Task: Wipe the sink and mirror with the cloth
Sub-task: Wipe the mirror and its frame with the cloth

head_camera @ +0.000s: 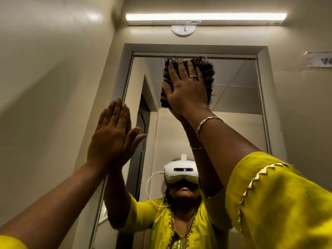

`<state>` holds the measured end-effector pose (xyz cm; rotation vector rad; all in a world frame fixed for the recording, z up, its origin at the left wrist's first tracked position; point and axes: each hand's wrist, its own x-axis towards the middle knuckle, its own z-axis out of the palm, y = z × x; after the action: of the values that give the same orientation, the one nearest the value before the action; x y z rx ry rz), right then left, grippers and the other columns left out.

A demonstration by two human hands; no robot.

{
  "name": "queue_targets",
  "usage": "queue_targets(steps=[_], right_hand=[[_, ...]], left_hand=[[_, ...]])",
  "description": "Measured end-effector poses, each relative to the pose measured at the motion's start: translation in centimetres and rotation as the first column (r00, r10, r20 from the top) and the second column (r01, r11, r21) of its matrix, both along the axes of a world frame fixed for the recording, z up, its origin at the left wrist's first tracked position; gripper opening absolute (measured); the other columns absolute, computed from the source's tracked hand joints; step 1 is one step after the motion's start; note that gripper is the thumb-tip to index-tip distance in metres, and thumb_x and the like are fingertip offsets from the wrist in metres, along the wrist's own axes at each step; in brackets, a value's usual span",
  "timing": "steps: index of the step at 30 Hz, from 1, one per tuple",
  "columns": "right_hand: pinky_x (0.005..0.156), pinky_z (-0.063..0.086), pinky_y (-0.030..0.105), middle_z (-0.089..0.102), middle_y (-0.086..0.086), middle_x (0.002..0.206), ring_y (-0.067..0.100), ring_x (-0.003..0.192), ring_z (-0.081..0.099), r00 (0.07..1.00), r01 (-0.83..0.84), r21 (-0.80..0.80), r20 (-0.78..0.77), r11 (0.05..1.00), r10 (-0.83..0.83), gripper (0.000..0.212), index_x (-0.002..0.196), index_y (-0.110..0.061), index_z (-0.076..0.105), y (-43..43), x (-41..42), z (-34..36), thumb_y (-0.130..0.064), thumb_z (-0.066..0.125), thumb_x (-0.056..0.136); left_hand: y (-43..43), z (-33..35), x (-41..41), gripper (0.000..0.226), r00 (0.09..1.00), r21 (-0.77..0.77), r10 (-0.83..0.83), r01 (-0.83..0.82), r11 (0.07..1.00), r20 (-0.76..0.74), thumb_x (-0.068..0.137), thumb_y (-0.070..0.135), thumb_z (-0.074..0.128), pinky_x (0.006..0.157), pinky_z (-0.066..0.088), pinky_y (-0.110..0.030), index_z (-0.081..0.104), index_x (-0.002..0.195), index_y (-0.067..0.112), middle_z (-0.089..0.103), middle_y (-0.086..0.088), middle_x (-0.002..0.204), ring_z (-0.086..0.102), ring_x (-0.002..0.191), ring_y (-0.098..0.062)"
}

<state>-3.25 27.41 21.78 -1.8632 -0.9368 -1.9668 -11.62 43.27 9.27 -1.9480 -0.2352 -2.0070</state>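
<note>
The dark frayed cloth [190, 81] is pressed flat vs. the mirror [239, 97], near its top edge, by the right hand [186, 90], fingers spread wide. The left hand [112, 133] is laid open and flat on the mirror's left frame [120, 76], nothing held.

The right hand [186, 90] hides the cloth's [209, 76] middle; the mirror's [239, 97] lower part (below the chest) is cut off.
</note>
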Motion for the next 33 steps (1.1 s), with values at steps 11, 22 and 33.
queue_targets(steps=[11,22,33], right_hand=[[0.116,-0.001,0.041,0.008,0.004,0.158,0.026,0.145,0.002,0.998,0.051,0.099,-0.041,0.994,-0.047,0.056,0.149,-0.026,0.011,-6.8,3.7,0.2,-0.047,0.021,0.098],[0.116,0.001,0.043,0.012,0.007,0.157,0.030,0.144,0.006,0.996,0.073,0.174,-0.055,0.982,-0.064,0.066,0.149,-0.024,0.015,-10.6,5.8,0.2,-0.051,0.010,0.088],[0.116,-0.002,0.045,0.007,0.010,0.157,0.033,0.144,0.001,0.987,0.100,0.283,-0.150,0.954,-0.059,0.059,0.150,-0.021,0.011,-9.1,5.2,-1.3,-0.047,0.020,0.098]], left_hand=[[0.9,0.2,0.4,0.086,0.999,0.021,0.048,-0.048,0.999,-0.014,0.090,0.064,0.007,0.114,-0.005,-0.024,0.021,0.140,-0.005,0.018,-0.022,0.149,0.013,0.139,-0.031],[3.2,0.4,1.5,0.078,0.990,0.037,0.139,-0.139,0.990,0.001,0.087,0.050,0.036,0.116,0.007,-0.039,0.013,0.145,0.003,0.012,-0.017,0.153,0.005,0.142,-0.025],[5.0,0.9,3.2,0.086,0.994,-0.048,0.107,-0.108,0.993,-0.038,0.084,0.059,0.037,0.116,0.008,-0.044,0.006,0.147,0.009,0.001,-0.010,0.155,-0.001,0.142,-0.023]])
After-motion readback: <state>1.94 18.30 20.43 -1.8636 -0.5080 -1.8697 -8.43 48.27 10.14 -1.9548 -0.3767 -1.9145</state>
